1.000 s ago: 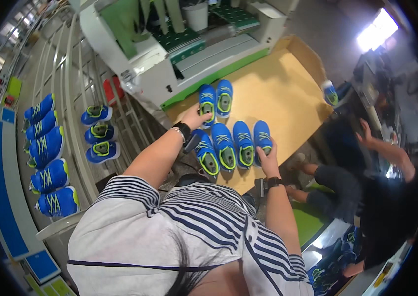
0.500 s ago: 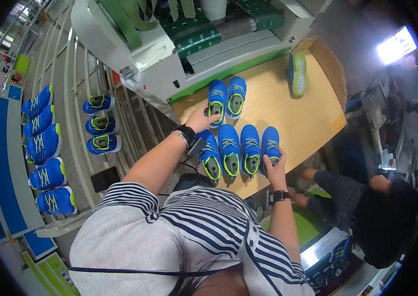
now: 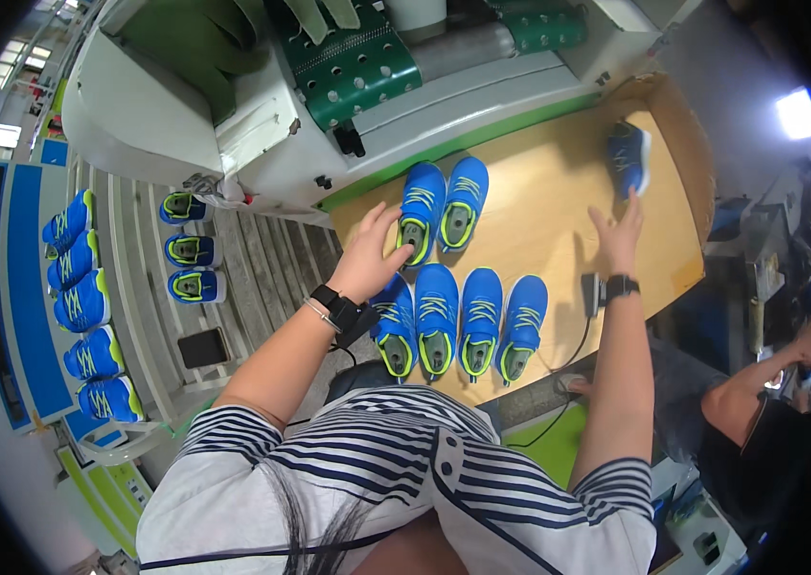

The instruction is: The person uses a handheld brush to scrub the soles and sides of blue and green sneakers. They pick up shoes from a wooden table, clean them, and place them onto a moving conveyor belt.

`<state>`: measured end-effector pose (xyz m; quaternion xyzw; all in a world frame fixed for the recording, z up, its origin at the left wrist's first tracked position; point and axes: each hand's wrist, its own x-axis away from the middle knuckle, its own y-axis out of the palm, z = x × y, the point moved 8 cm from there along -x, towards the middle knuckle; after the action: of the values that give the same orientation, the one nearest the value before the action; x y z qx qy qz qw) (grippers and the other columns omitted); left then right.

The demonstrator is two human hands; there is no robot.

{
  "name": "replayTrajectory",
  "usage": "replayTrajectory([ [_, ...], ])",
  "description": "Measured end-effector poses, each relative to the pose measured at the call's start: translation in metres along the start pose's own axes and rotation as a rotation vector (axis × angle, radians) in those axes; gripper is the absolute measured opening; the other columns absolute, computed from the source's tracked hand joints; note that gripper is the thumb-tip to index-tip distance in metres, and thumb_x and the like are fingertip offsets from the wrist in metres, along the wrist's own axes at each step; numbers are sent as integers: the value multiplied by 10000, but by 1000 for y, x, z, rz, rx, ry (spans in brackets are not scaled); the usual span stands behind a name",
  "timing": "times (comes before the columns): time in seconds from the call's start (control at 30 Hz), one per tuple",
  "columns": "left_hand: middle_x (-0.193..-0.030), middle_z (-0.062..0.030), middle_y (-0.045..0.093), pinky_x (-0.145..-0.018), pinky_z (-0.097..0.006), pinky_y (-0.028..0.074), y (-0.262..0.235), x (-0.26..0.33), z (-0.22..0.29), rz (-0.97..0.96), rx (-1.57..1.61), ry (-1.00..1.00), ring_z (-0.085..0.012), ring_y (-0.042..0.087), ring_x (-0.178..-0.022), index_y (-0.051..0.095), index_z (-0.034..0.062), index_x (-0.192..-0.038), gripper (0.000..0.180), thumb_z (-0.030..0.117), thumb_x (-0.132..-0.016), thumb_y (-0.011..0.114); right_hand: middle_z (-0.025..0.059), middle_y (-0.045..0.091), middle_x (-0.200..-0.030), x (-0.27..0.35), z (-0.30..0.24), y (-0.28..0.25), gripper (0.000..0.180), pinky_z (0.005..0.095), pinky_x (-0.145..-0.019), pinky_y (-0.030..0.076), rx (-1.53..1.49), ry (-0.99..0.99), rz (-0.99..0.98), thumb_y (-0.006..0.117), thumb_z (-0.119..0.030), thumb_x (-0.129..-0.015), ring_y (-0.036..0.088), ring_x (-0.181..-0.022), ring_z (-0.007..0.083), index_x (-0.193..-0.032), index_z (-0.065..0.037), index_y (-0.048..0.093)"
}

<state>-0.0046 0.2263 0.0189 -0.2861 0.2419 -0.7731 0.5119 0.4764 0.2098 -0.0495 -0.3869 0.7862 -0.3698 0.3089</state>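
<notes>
A row of several blue sneakers (image 3: 436,311) with lime collars stands at the near side of a tan board (image 3: 559,201). Behind that row two more stand side by side, a left sneaker (image 3: 422,206) and a right sneaker (image 3: 464,203). My left hand (image 3: 365,257) is closed at the heel of the left one, thumb by its opening and fingers along its outer side. Stretched toward the far right, my right hand (image 3: 619,233) has its fingers apart. Its fingertips come close to a lone blue sneaker (image 3: 628,158) with a white sole; whether they touch is unclear.
A white machine with a green perforated belt (image 3: 357,81) borders the board's far side. A cardboard wall (image 3: 688,134) edges its right. On a rack at left stand several more sneakers (image 3: 192,251) and a dark phone-like slab (image 3: 203,348). Another person (image 3: 760,422) is at right.
My right hand has left the front row's rightmost sneaker and moved far right. The lone sneaker there, earlier showing its pale sole, now shows its blue upper. My left hand stays at its sneaker.
</notes>
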Motion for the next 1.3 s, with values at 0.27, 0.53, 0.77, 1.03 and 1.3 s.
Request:
replayTrajectory([
  [0.27, -1552, -234, 394, -1170, -463, 350, -9, 7, 12, 6, -67, -1, -417, 396, -1435, 521, 108, -1430, 563, 229, -916, 716, 241, 489, -1405, -57, 61, 7, 699, 416, -995, 469, -6, 302, 290, 796, -391, -857, 586, -1163, 345, -1398, -56, 508],
  [0.53, -1420, -143, 550, -1128, -456, 374, -4, -22, 59, 92, -246, 312, -380, 478, -1350, 619, 116, -1317, 439, 169, -893, 722, 126, 663, -1079, 6, 55, -41, 401, 304, -875, 497, -566, 243, 215, 729, -260, -959, 629, -972, 180, -1183, 36, 577],
  [0.77, -1180, -146, 662, -956, -436, 490, 34, -100, 68, -281, -311, 388, -351, 627, -1092, 651, 89, -1273, 541, 200, -775, 830, 37, 676, -1007, 76, 28, -137, 274, 274, -839, 493, -674, 427, -2, 664, -232, -1011, 614, -924, 109, -1121, 18, 639],
  [1.03, -999, -160, 723, -817, -364, 530, 42, -134, 64, -320, -139, 380, -268, 686, -908, 724, -3, -1134, 291, 216, -943, 707, 267, 237, -1623, 206, -38, -72, 731, 430, -1209, 276, -167, 216, -232, 767, -165, -866, 263, -1514, 395, -1505, -95, 421],
  [1.3, -1002, -47, 678, -834, -270, 507, -7, -81, 118, -165, 515, 419, -127, 636, -928, 734, 14, -1175, 221, 90, -999, 626, 177, 306, -1627, 238, -65, -73, 628, 415, -1169, 366, -406, 97, -328, 590, 80, -816, 351, -1486, 370, -1406, -130, 533],
])
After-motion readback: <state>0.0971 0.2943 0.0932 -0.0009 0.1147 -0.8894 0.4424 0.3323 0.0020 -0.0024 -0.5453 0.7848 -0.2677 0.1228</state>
